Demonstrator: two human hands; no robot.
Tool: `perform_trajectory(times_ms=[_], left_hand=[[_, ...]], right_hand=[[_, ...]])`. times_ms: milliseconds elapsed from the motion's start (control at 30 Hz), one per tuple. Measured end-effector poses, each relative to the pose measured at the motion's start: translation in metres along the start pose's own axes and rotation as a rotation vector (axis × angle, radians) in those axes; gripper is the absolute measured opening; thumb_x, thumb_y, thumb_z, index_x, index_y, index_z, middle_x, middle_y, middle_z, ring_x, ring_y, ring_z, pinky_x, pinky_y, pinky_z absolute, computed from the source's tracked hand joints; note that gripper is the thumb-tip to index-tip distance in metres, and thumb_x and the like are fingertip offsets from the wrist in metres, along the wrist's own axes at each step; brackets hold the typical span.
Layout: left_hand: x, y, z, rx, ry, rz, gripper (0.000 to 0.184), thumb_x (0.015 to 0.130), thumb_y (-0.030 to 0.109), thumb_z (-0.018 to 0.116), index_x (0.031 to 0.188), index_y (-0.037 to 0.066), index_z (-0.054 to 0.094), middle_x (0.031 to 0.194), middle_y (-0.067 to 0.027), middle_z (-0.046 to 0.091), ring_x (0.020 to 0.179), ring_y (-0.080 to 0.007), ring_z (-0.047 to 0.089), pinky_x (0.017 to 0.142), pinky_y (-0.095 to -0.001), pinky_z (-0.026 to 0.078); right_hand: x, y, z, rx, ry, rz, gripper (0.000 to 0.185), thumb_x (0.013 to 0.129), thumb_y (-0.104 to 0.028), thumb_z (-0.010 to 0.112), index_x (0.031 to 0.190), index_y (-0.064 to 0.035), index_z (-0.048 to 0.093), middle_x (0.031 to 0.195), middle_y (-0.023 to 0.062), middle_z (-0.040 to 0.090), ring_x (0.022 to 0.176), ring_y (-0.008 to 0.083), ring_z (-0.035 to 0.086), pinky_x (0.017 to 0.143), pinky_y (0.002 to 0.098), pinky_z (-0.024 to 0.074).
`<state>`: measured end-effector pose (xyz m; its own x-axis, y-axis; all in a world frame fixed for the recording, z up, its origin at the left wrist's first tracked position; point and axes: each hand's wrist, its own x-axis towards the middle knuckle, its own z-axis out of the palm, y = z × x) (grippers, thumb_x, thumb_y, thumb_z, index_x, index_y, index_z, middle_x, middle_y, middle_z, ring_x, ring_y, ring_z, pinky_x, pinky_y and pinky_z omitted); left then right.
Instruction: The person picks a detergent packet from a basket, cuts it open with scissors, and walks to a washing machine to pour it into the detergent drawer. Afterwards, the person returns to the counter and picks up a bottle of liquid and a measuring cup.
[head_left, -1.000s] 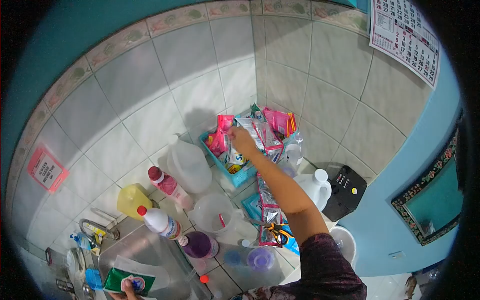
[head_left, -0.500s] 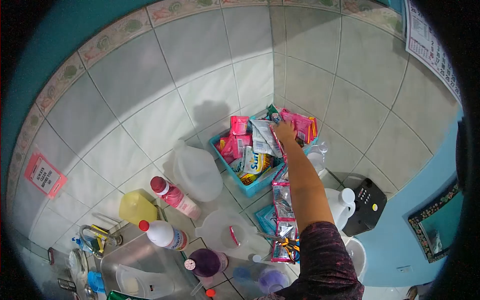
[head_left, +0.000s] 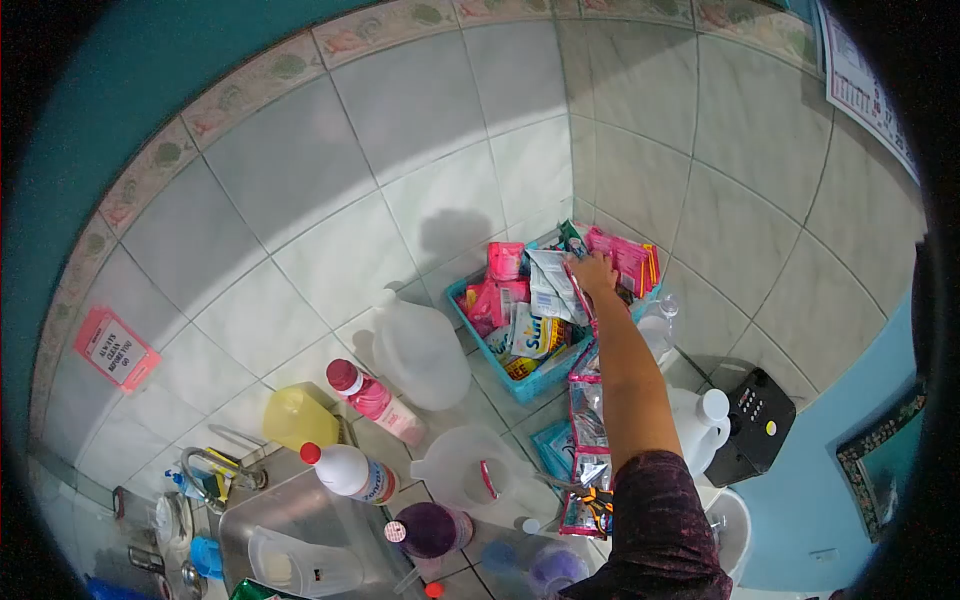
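My right hand (head_left: 597,274) reaches over the turquoise basket (head_left: 532,387) at the corner of the counter. Its fingers are closed at the top end of a strip of pink-edged sachets (head_left: 588,405), which hangs over the basket's near side and runs down the counter beside my forearm. Packed in the basket are pink packets (head_left: 497,300), a silver-white sachet (head_left: 553,290) and a yellow-and-white Surf packet (head_left: 536,332). Orange-and-black handled scissors (head_left: 598,505) lie across the strip's lower end. Part of the strip is hidden behind my arm. My left hand is out of view.
Left of the basket stand a translucent jug (head_left: 425,355), a pink bottle (head_left: 375,402), a white bottle (head_left: 345,472) and a purple bottle (head_left: 430,530). A clear funnel-like container (head_left: 450,465) lies nearer. A white jug (head_left: 697,430) and black box (head_left: 755,425) are right; the steel sink (head_left: 240,525) is left.
The whole view has shifted, so everything appears slightly further right and lower. My right hand stays at the same spot over the basket, on the sachet strip.
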<state>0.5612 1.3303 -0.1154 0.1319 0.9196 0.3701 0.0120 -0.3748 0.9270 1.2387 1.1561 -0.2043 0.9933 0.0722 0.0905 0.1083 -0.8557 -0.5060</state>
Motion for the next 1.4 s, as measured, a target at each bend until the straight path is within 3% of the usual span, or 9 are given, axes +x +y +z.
perform_trajectory(times_ms=[367,433,500,600,800,867,967,1000,1400], left_hand=[[-0.008,0.013,0.005,0.007,-0.027,0.005,0.028,0.076,0.004,0.058,0.102,-0.001,0.047,0.094,-0.0099,0.053,0.082,-0.0177,0.051,0.073,-0.0296,0.043],[-0.012,0.007,-0.011,0.050,-0.028,-0.268,0.040,0.077,0.016,0.059,0.108,-0.004,0.044,0.105,-0.0177,0.051,0.091,-0.0304,0.052,0.079,-0.0359,0.043],[-0.021,-0.002,-0.001,-0.149,0.065,-0.073,0.037,0.074,0.007,0.058,0.104,0.003,0.037,0.079,-0.0083,0.052,0.068,-0.0158,0.051,0.058,-0.0290,0.044],[-0.038,0.008,-0.001,-0.207,-0.029,-0.175,0.034,0.075,0.004,0.055,0.104,0.002,0.038,0.085,-0.0072,0.052,0.073,-0.0140,0.052,0.073,-0.0285,0.043],[-0.063,-0.052,-0.030,-0.239,-0.270,-0.405,0.029,0.077,0.014,0.055,0.103,0.005,0.045,0.092,-0.0039,0.052,0.082,-0.0145,0.051,0.072,-0.0282,0.041],[-0.074,-0.076,-0.040,-0.288,-0.328,-0.574,0.030,0.076,0.010,0.054,0.104,0.006,0.045,0.094,-0.0041,0.052,0.085,-0.0147,0.052,0.074,-0.0299,0.041],[-0.094,-0.108,-0.043,-0.334,-0.446,-0.706,0.032,0.076,0.008,0.052,0.107,0.007,0.044,0.096,-0.0053,0.053,0.088,-0.0151,0.052,0.075,-0.0307,0.042],[-0.101,-0.116,-0.041,-0.361,-0.497,-0.783,0.033,0.076,0.007,0.052,0.108,0.007,0.043,0.097,-0.0061,0.053,0.089,-0.0155,0.052,0.076,-0.0310,0.042],[-0.173,-0.130,0.023,-0.081,-1.071,-0.449,0.033,0.080,0.009,0.050,0.107,0.002,0.033,0.089,-0.0145,0.053,0.083,-0.0215,0.054,0.071,-0.0320,0.043]], right_hand=[[-0.001,-0.039,-0.045,0.111,0.210,-0.155,0.055,0.082,-0.050,0.029,0.112,-0.0085,0.048,0.122,0.0087,0.040,0.115,0.0305,0.034,0.090,0.0555,0.0227],[0.008,-0.051,-0.067,0.058,0.215,-0.228,0.054,0.082,-0.050,0.031,0.114,-0.0091,0.045,0.117,0.0094,0.043,0.111,0.0264,0.040,0.089,0.0554,0.0257],[0.028,-0.056,-0.066,-0.011,0.651,-0.501,0.044,0.081,-0.040,0.042,0.108,-0.0064,0.047,0.111,0.0102,0.047,0.104,0.0283,0.045,0.086,0.0531,0.0315],[-0.032,-0.087,-0.144,0.142,0.804,-0.760,0.034,0.079,-0.018,0.052,0.108,-0.0010,0.048,0.109,0.0136,0.049,0.097,0.0268,0.051,0.078,0.0343,0.0427],[-0.169,-0.096,-0.233,1.001,0.466,-0.938,0.037,0.067,0.004,0.045,0.103,-0.0007,0.053,0.096,0.0068,0.052,0.090,0.0179,0.047,0.077,0.0260,0.0377],[-0.257,-0.103,-0.264,1.116,0.356,-0.966,0.038,0.061,0.015,0.039,0.098,0.0083,0.045,0.094,0.0170,0.046,0.084,0.0248,0.048,0.069,0.0323,0.0451],[-0.335,-0.060,-0.288,0.456,0.588,-0.909,0.036,0.081,-0.012,0.049,0.114,0.0025,0.045,0.115,0.0151,0.047,0.100,0.0197,0.049,0.080,0.0294,0.0410],[-0.377,-0.069,-0.283,1.017,0.401,-0.782,0.041,0.081,-0.009,0.049,0.118,0.0058,0.039,0.118,0.0168,0.044,0.104,0.0167,0.046,0.084,0.0253,0.0384],[-0.650,0.018,-0.092,1.335,-0.242,0.048,0.040,0.073,0.006,0.049,0.112,-0.0032,0.048,0.117,0.0058,0.045,0.109,0.0164,0.039,0.093,0.0302,0.0282]])
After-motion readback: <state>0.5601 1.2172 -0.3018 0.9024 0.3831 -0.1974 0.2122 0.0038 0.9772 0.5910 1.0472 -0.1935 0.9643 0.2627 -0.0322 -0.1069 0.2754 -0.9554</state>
